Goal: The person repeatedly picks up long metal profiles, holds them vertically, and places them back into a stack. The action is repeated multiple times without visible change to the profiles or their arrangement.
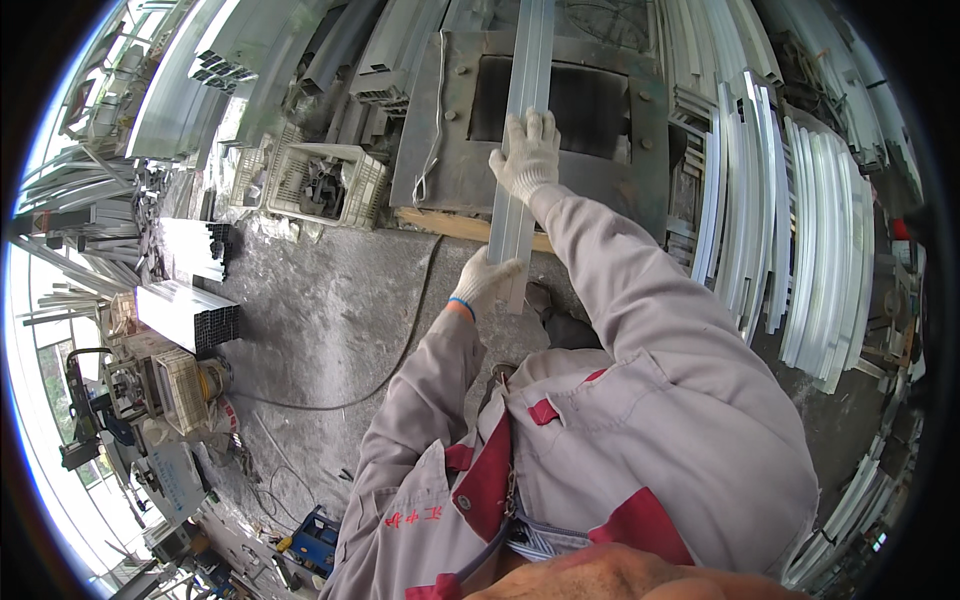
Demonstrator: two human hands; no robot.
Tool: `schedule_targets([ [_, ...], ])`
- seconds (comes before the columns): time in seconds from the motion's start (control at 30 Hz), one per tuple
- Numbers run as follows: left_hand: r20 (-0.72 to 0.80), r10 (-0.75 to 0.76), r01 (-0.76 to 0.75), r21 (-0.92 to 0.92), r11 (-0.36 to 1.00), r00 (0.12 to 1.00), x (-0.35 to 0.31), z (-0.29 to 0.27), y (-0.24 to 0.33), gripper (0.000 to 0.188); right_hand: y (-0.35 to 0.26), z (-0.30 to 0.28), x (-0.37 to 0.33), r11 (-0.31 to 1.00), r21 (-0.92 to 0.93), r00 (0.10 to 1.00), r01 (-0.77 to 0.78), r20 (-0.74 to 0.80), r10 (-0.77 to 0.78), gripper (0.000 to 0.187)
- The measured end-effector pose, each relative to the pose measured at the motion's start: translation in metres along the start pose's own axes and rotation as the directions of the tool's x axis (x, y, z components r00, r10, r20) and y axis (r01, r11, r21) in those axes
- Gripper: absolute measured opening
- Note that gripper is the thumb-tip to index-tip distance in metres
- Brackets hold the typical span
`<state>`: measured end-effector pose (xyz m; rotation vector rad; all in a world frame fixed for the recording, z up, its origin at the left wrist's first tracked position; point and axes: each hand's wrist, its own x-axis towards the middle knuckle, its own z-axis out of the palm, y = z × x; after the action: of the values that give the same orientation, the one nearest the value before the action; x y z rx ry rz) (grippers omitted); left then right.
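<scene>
A long silvery metal profile (531, 60) with lengthwise grooves runs away from me, over a dark metal plate. My left hand (478, 282), in a white knitted glove with a blue cuff edge, grips the profile near its close end; the thumb lies across the top and the other fingers are partly hidden. Farther up, my right hand (529, 157) rests flat on the profile, its gloved fingers spread. The metal plate (425, 150) has bolts and a dark rectangular opening (590, 110), which the profile partly covers.
Stacked metal profiles (740, 190) stand close on the right. Plastic crates (360, 190) with metal pieces sit left of the plate. A bundle of square tubes (185, 312) lies at the left. A black cable (415, 320) crosses the concrete floor; a blue tool (315, 540) is at lower left.
</scene>
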<state>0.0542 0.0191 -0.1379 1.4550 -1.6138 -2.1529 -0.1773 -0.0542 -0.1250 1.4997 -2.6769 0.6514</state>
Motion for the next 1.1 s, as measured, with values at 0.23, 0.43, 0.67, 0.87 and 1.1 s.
schedule_targets([
  [0.23, 0.012, 0.048, -0.047, -0.076, 0.996, 0.999, -0.080, -0.013, -0.092, 0.052, -0.034, 0.000, -0.114, 0.990, 0.137, 0.996, -0.045, 0.077, 0.035, 0.084],
  [0.43, -0.074, 0.057, -0.054, 0.045, 0.998, 0.996, -0.144, -0.026, -0.153, 0.053, -0.067, 0.002, -0.197, 0.988, 0.156, 0.996, -0.017, 0.092, 0.003, 0.086],
  [0.67, -0.115, 0.103, -0.092, 0.097, 0.991, 0.988, -0.200, -0.041, -0.191, 0.055, -0.101, -0.002, -0.256, 0.977, 0.205, 0.990, -0.050, 0.138, 0.021, 0.088],
  [0.87, -0.110, 0.057, -0.039, 0.160, 0.986, 0.992, -0.222, -0.054, -0.213, 0.059, -0.128, -0.020, -0.274, 0.977, 0.162, 0.956, -0.137, 0.279, 0.088, 0.092],
  [1.1, -0.109, -0.005, -0.008, -0.117, 0.993, 0.994, -0.233, -0.050, -0.249, 0.053, -0.142, -0.038, -0.286, 0.902, 0.247, 0.852, -0.355, 0.482, 0.204, 0.092],
])
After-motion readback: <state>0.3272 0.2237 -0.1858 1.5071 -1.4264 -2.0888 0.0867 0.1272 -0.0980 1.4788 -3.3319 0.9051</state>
